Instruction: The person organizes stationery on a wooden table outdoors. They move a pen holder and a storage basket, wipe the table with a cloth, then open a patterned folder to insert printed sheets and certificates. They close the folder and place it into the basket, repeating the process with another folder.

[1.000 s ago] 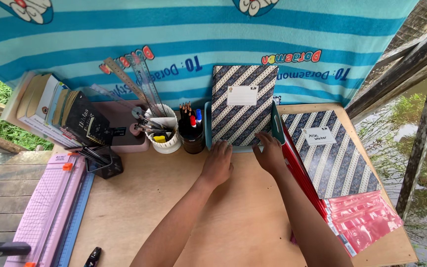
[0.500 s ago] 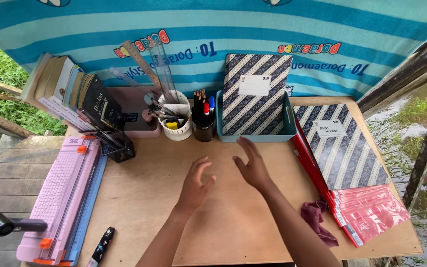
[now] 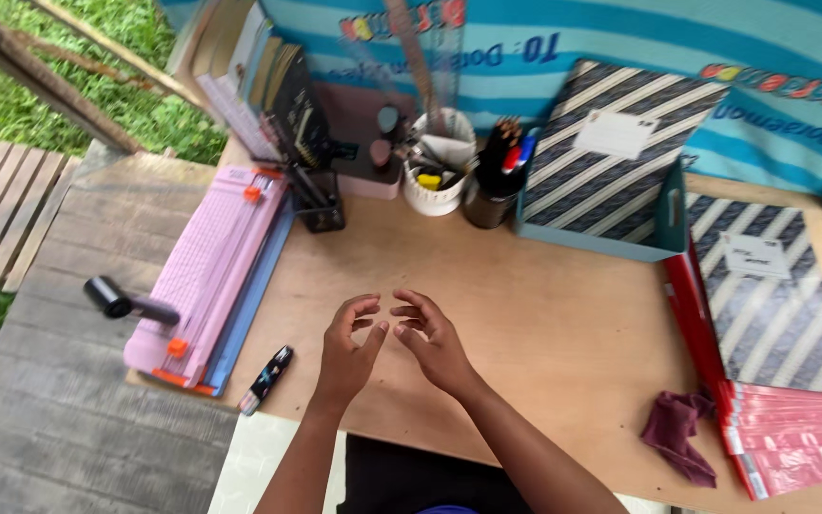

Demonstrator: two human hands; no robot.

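Observation:
My left hand (image 3: 349,347) and my right hand (image 3: 432,340) hover close together above the middle of the wooden desk (image 3: 544,314), fingers curled and apart, fingertips almost touching, holding nothing. Nearest my left hand lies a small black pen-like tool (image 3: 266,378) at the desk's front left edge. A striped notebook with a white label (image 3: 611,152) stands in a teal tray (image 3: 590,242) at the back. A second striped notebook (image 3: 768,290) lies flat at the right.
A pink paper trimmer (image 3: 206,271) with a black handle lies along the left edge. White cup (image 3: 435,181) and dark cup (image 3: 492,195) hold pens and pencils. Books (image 3: 268,95) lean at back left. A maroon cloth (image 3: 679,430) and pink packets (image 3: 787,438) sit front right.
Both hands left the notebook in the tray, drew back toward me and came together over the desk's middle. The view swung left and downward.

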